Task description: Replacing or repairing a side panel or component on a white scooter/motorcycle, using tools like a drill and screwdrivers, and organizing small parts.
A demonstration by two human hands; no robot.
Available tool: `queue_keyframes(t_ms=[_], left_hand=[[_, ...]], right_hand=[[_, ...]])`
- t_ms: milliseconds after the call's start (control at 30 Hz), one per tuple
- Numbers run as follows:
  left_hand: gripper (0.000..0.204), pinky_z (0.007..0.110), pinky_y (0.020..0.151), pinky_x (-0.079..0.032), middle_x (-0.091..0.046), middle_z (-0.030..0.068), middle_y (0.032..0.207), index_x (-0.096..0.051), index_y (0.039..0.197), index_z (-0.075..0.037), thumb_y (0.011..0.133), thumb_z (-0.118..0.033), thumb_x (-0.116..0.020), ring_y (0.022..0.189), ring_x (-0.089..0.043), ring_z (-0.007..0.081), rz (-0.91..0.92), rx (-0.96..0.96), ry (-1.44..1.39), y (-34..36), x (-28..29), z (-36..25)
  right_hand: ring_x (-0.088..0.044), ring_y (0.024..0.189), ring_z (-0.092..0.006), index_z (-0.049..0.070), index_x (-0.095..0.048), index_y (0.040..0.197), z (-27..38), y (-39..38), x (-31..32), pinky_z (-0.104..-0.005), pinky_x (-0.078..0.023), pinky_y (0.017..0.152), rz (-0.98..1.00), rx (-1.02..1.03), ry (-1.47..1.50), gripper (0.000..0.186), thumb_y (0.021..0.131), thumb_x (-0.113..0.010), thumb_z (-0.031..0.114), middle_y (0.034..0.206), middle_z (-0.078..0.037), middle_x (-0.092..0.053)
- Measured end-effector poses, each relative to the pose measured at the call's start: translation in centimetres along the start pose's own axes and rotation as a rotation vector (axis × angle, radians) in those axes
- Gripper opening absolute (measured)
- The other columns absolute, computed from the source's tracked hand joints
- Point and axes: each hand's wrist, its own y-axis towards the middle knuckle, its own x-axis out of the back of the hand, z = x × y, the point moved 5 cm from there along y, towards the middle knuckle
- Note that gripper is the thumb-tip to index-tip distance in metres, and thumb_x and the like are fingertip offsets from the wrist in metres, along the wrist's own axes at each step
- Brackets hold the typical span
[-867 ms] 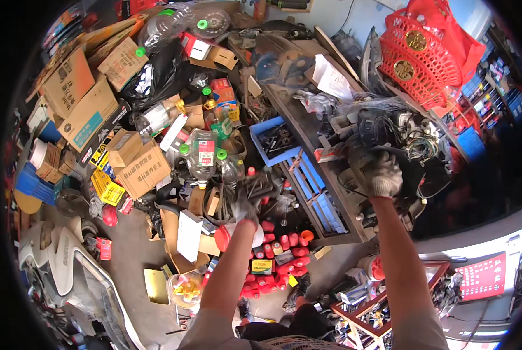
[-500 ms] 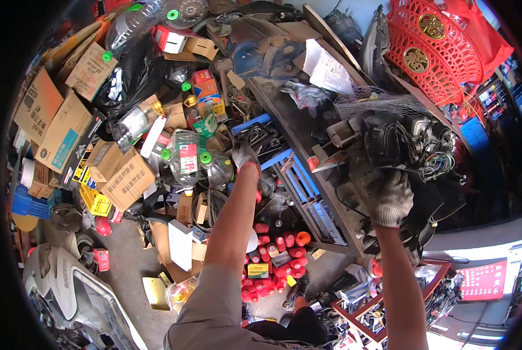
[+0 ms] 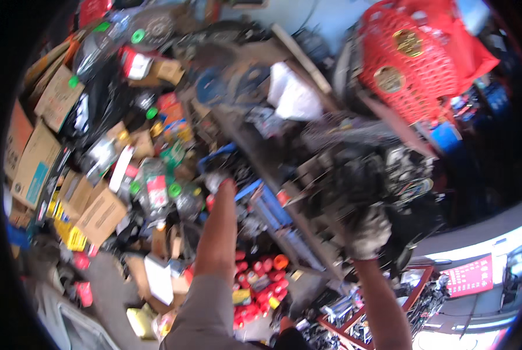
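I have one dark worktop point(image 3: 266, 154) slanting from upper centre of the frame toward lower centre. One red openwork basket point(image 3: 427, 73) fills the upper right. One white sheet point(image 3: 294, 93) lies upper centre. Right of centre is one dark machine part point(image 3: 349, 211); my gloved right hand point(image 3: 370, 233) is over its lower end, but I cannot tell whether that grip is closed on it. One blue tray point(image 3: 217, 154) sits just left of centre; my left hand point(image 3: 216, 179) is at its lower edge, too blurred to read its grip. Left of that stand two green-capped bottles point(image 3: 156, 189). Two round gold emblems point(image 3: 388, 79) mark the basket. Lower centre, small red bottles point(image 3: 266, 284) blur beyond exact counting.
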Motion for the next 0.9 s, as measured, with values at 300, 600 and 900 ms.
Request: queue_keyframes(t_ms=[300,600,900], left_hand=[[0.051,0.041,0.100,-0.043,-0.051,0.0179,0.137,-0.049,0.135,-0.004,0.096,-0.036,-0.046,0.123,-0.052,0.0329,-0.396,0.032,-0.349,-0.8,-2.2,11.1],[0.059,0.039,0.112,-0.032,-0.039,0.0224,0.146,-0.037,0.143,-0.005,0.098,-0.043,-0.039,0.136,-0.038,0.0327,-0.126,0.066,-0.313,-2.5,-2.0,6.2],[0.054,0.038,0.095,-0.044,-0.050,0.0167,0.129,-0.046,0.134,-0.010,0.091,-0.041,-0.053,0.117,-0.050,0.0275,-0.159,0.193,-0.515,-0.6,-4.1,10.6]], right_hand=[[-0.057,0.112,-0.0333,0.008,-0.057,0.120,2.3,1.0,1.8,-0.0497,-0.046,0.090,0.456,-0.082,0.285,0.054,0.073,-0.064,0.033,0.125,-0.015,-0.058],[-0.055,0.116,-0.0338,0.009,-0.054,0.129,0.5,0.7,1.3,-0.0503,-0.045,0.094,0.590,-0.107,0.205,0.058,0.077,-0.060,0.034,0.131,-0.015,-0.054],[-0.050,0.117,-0.0304,0.007,-0.055,0.123,2.5,-1.3,-0.8,-0.0511,-0.041,0.094,0.468,-0.106,0.205,0.063,0.076,-0.063,0.048,0.128,-0.016,-0.054]])
